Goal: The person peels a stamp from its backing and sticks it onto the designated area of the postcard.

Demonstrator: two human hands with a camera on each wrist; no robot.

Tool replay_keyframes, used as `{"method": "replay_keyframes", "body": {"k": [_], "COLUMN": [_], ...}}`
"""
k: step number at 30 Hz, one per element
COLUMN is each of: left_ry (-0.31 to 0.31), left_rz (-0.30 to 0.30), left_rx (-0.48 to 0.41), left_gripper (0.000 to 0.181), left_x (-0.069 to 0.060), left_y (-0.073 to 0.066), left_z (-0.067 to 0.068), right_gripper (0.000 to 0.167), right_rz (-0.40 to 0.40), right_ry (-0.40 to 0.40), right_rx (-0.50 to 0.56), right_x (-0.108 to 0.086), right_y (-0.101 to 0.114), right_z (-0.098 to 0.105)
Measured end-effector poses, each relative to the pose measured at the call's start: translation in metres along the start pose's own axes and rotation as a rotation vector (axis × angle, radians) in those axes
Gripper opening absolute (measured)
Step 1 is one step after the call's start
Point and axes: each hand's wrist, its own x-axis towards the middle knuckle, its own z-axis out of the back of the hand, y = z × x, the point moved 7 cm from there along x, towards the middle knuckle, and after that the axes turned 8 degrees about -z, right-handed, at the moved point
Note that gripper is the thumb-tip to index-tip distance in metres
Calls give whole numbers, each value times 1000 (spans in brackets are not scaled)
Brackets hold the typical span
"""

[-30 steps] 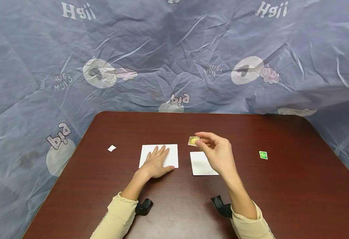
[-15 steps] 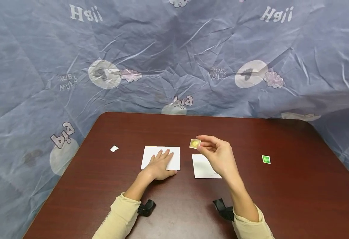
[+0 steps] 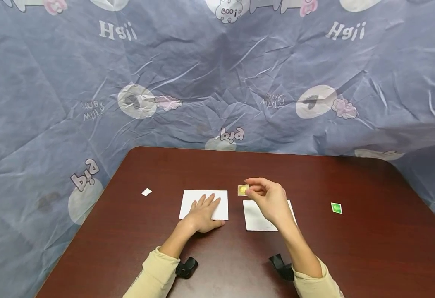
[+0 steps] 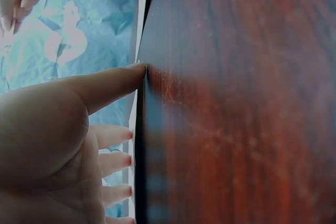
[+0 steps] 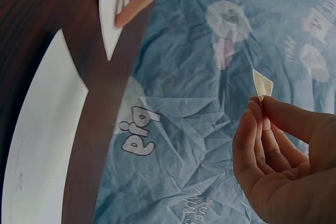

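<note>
The left hand (image 3: 201, 216) lies with spread fingers on a white rectangular paper (image 3: 190, 202), its thumb by the paper's lower right corner. In the left wrist view the left hand (image 4: 58, 129) has its fingertips down along the sheet's edge. Raised above a second white paper (image 3: 254, 219), the right hand (image 3: 271, 202) pinches a small yellow stamp-like piece (image 3: 242, 190) between thumb and forefinger. The right wrist view shows the same piece (image 5: 263, 84) upright at the fingertips of the right hand (image 5: 283, 166), clear of the second paper (image 5: 44, 124).
A small white piece (image 3: 146, 192) lies on the left of the dark red table (image 3: 165, 165). On the right lies a small green stamp-like piece (image 3: 336, 207). Behind the table hangs a blue-grey printed cloth (image 3: 202, 62).
The head view has shifted, so everything sits lower in it. The left hand stays on its paper, and the right hand still pinches the yellow piece, which now faces the view a little straighter.
</note>
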Motion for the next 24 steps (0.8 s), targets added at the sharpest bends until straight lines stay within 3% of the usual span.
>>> {"method": "replay_keyframes", "body": {"k": [14,24], "left_ry": [-1,1], "left_rz": [20,19], "left_rx": [-25,-29], "left_gripper": [72,73], "left_x": [1,2], "left_y": [2,0], "left_z": [-3,-3], "right_gripper": [13,4], "right_rz": [-50,-215], "right_ry": [121,206], "right_rx": [-78,-38], "right_x": [22,46], "right_y": [-18,-49], "right_z": [-30,-57]}}
